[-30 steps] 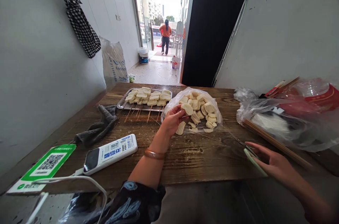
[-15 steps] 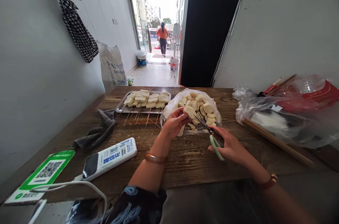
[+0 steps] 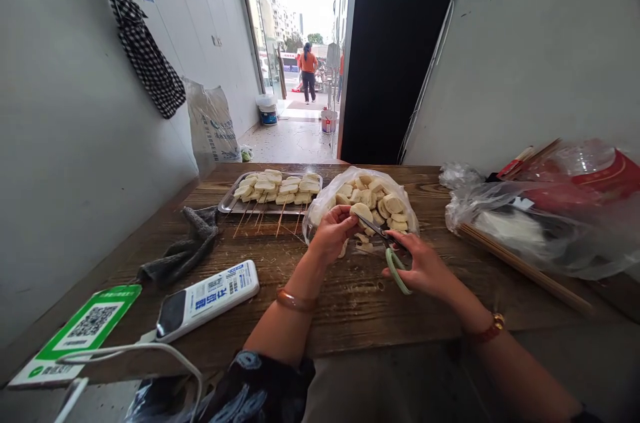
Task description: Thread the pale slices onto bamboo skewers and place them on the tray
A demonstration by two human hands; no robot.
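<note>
Between the fingertips of my left hand [image 3: 331, 235] is a pale, round, bread-like slice [image 3: 362, 211]. My right hand [image 3: 424, 265] is closed on scissors with green handles [image 3: 396, 272]; their blades point left and meet the slice's lower edge. Behind and below both hands lies an open clear plastic bag [image 3: 324, 199] heaped with similar slices [image 3: 393, 204]. Small trimmed bits [image 3: 364, 247] rest at the bag's near edge. The tips of my left fingers are partly hidden behind the slice.
Left of the bag, a clear tray [image 3: 227, 201] holds skewered slices [image 3: 267, 184], sticks toward me. A grey cloth [image 3: 185, 246], a white power bank [image 3: 210, 299] and a QR card [image 3: 83, 329] lie at left. Bundled sticks [image 3: 525, 269] and plastic bags [image 3: 540, 223] are at right.
My right hand and the scissors have moved left and slightly up, so the blades overlap the slice more. My left hand has shifted slightly right with the slice.
</note>
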